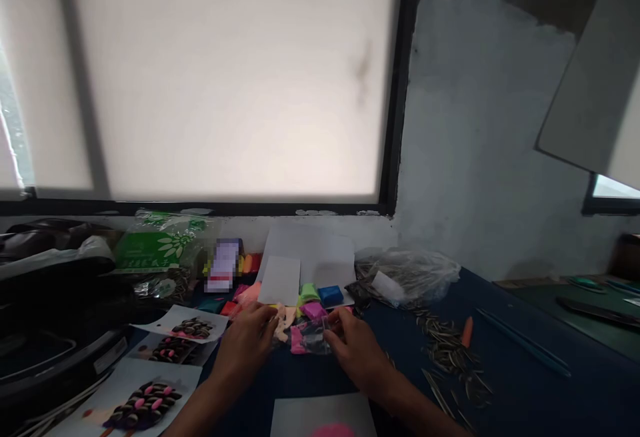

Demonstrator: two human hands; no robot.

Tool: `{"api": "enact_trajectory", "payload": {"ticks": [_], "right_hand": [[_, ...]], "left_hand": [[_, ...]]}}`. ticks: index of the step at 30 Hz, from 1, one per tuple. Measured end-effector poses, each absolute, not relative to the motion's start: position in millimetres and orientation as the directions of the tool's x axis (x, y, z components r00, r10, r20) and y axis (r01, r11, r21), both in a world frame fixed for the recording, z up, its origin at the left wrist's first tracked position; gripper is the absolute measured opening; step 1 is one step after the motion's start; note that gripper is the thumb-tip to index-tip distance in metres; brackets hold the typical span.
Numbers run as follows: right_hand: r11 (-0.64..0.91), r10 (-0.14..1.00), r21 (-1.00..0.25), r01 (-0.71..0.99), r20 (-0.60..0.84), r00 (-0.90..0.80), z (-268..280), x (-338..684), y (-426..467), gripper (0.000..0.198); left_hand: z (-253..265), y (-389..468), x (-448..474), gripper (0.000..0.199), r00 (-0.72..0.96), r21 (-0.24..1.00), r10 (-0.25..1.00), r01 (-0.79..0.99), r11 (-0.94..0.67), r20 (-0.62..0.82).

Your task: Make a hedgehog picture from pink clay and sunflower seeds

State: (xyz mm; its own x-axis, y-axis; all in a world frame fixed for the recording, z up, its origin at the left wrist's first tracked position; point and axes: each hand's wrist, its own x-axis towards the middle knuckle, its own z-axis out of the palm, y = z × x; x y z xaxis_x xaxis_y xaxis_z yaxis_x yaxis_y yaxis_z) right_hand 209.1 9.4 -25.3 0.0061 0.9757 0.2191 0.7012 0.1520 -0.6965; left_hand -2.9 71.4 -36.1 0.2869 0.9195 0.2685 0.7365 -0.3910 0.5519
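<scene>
My right hand (pixel 357 347) pinches the clear end of a small plastic bag with bright pink clay (pixel 299 340) in its left part. To its left, my left hand (pixel 249 336) has loosely bent fingers, apart from one another, beside a peach-coloured clay packet (pixel 285 319). Whether those fingertips touch the packet I cannot tell. Around the hands lie a magenta packet (pixel 313 310), a green packet (pixel 308 292), a blue packet (pixel 331 295) and a red packet (pixel 229 308). Closest to me is a white sheet (pixel 295 417) bearing a round pink patch, cut by the frame.
Picture cards (pixel 185 372) of dark seeds with pink pieces lie at left. Loose striped seeds (pixel 445 344), an orange stick (pixel 467 332) and blue tweezers (pixel 523 342) are at right. A bag of seeds (pixel 410 274) and a green-printed bag (pixel 155 244) stand by the wall.
</scene>
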Motion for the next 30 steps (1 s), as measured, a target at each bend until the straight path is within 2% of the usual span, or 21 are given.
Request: {"api": "enact_trajectory", "payload": {"ticks": [5, 10, 17, 24, 30], "right_hand": [[0.230, 0.953, -0.504, 0.832, 0.291, -0.086, -22, 205, 1, 0.020], [0.287, 0.936, -0.404, 0.869, 0.313, -0.164, -18, 201, -2, 0.022], [0.332, 0.915, -0.345, 0.878, 0.343, -0.211, -19, 202, -3, 0.021], [0.349, 0.906, -0.303, 0.887, 0.353, -0.235, -18, 201, -3, 0.019], [0.433, 0.880, -0.216, 0.875, 0.311, -0.359, -24, 196, -5, 0.020]], "left_hand": [[-43, 68, -9, 0.044, 0.260, 0.220, 0.921, 0.918, -0.329, 0.291], [-45, 66, -8, 0.039, 0.308, 0.054, 0.915, 0.941, -0.333, 0.262], [-39, 70, -8, 0.040, 0.327, 0.003, 0.906, 0.940, -0.341, 0.267], [-42, 72, -7, 0.033, 0.370, 0.028, 0.886, 0.919, -0.393, 0.280], [-42, 75, -8, 0.036, 0.363, 0.064, 0.889, 0.917, -0.394, 0.278]]}}
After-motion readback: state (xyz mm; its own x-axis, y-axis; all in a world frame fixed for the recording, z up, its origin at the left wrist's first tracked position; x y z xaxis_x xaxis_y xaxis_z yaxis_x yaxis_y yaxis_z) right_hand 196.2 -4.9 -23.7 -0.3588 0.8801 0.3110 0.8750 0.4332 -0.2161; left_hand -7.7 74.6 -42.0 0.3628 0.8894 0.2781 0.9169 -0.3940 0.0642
